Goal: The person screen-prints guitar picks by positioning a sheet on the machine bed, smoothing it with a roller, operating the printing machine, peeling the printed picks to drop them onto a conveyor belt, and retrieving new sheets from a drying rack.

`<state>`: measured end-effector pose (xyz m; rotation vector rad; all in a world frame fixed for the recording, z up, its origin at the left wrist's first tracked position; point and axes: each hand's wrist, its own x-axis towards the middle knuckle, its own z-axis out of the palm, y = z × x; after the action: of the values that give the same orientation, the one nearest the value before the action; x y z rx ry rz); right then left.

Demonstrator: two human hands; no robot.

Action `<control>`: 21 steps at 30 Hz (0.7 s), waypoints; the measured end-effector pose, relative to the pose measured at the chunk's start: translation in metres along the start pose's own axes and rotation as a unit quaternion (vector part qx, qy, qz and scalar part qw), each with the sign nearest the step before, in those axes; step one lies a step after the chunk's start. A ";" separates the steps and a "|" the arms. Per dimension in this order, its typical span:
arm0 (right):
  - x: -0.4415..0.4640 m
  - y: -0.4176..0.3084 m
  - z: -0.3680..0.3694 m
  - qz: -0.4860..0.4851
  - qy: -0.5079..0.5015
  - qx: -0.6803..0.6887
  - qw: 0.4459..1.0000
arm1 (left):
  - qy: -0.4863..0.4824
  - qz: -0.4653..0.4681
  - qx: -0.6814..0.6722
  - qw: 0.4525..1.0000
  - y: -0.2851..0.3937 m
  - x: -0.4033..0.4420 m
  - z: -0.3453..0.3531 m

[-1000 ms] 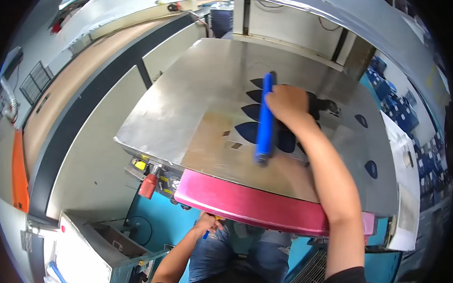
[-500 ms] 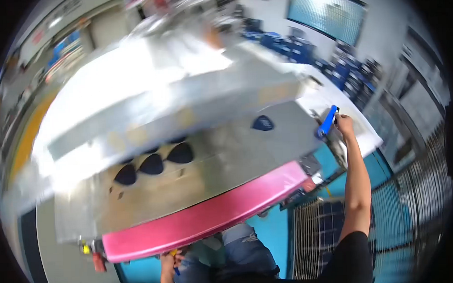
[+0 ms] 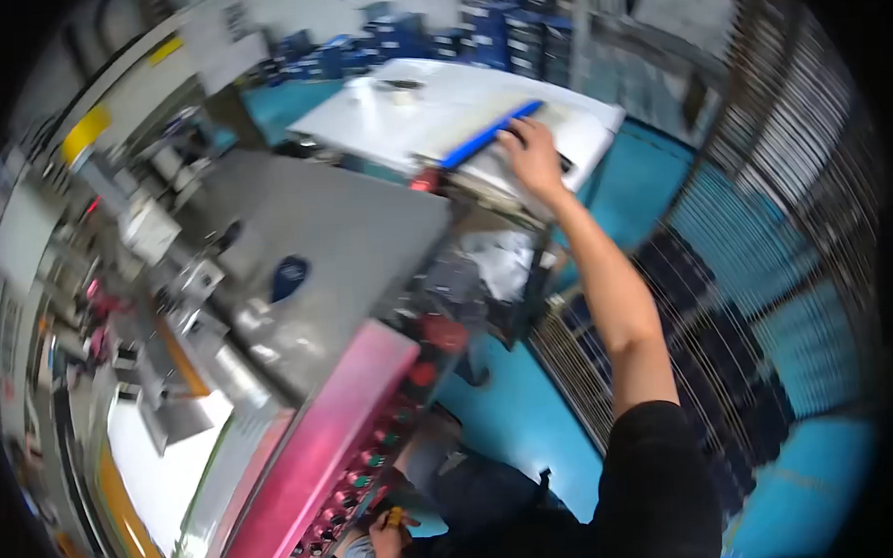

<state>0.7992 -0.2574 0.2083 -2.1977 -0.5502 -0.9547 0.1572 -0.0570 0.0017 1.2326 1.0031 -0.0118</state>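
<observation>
My right hand (image 3: 533, 158) reaches out at arm's length over the near edge of the white table (image 3: 363, 134). Its bent fingers are closed on a long, straight blue bar (image 3: 483, 138); blur hides the exact grip. Low in the view, beside the pink front of the machine, my left hand (image 3: 389, 542) is closed around a small yellow object (image 3: 394, 517), mostly hidden by the fingers. A dark blue drop-shaped piece (image 3: 289, 277) lies on the grey metal plate (image 3: 365, 203) of the machine.
The machine's pink front panel (image 3: 344, 430) carries rows of knobs and buttons. Metal brackets and arms (image 3: 205, 278) stand at left. Wire racks (image 3: 684, 320) holding dark pieces are on my right. Stacked blue boxes (image 3: 487, 32) stand at the back.
My view has swung to the right, so the machine now appears at left and the white table ahead. My right hand stays with the blue bar; my left hand stays low with the yellow object.
</observation>
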 end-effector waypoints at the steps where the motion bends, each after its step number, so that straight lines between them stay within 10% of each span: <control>1: -0.023 0.001 -0.026 -0.002 0.053 0.083 0.995 | -0.012 0.010 0.015 1.000 0.012 -0.001 0.020; 7: -0.280 0.163 -0.198 0.316 -0.026 -0.025 0.948 | -0.068 0.031 0.121 0.990 0.032 0.000 0.074; 9: -0.406 0.278 -0.262 0.597 0.149 0.058 0.786 | -0.081 0.004 0.138 0.987 0.040 -0.009 0.088; 11: -0.499 0.328 -0.358 0.677 0.304 0.176 0.647 | -0.092 -0.044 0.113 0.988 0.042 -0.013 0.094; 13: -0.546 0.325 -0.435 0.645 0.474 0.240 0.549 | -0.125 -0.060 0.120 0.983 0.038 -0.009 0.097; 21: -0.623 0.378 -0.565 0.635 0.555 0.368 0.392 | -0.083 -0.008 0.201 0.976 0.063 -0.023 0.146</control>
<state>0.3569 -0.9915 -0.1312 -0.2965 1.0832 -0.6897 0.2665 -0.1578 0.0626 1.5628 0.8886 -0.3413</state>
